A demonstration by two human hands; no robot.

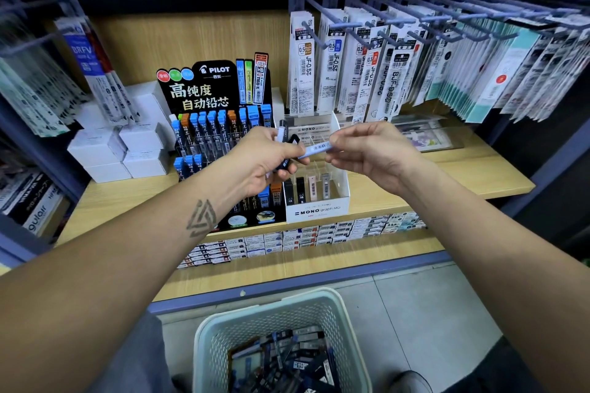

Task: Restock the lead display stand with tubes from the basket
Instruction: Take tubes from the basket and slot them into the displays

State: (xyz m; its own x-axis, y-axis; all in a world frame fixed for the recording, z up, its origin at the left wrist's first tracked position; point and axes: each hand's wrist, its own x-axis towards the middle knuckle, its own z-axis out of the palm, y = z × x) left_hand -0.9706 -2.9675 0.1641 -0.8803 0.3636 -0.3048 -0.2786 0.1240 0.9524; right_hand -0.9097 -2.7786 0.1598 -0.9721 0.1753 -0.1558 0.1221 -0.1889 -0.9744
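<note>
My left hand (266, 159) grips a small bunch of lead tubes (285, 137), dark and pale ones, in front of the displays. My right hand (370, 150) pinches the end of a light blue tube (316, 149) with a barcode, which reaches across to the left hand. Behind the hands stands the black Pilot lead display stand (210, 96) with rows of blue and orange tubes. Beside it on the right sits a white Mono graph display box (316, 209) holding a few tubes. A pale green perforated basket (271, 313) with many dark tubes sits low in front of me.
White boxes (134, 150) are stacked left of the Pilot stand on the wooden shelf (447, 175). Refill packs (367, 73) hang on pegs above at right, more hang at left. Small boxes (303, 239) line the lower shelf. A shoe (412, 381) stands beside the basket.
</note>
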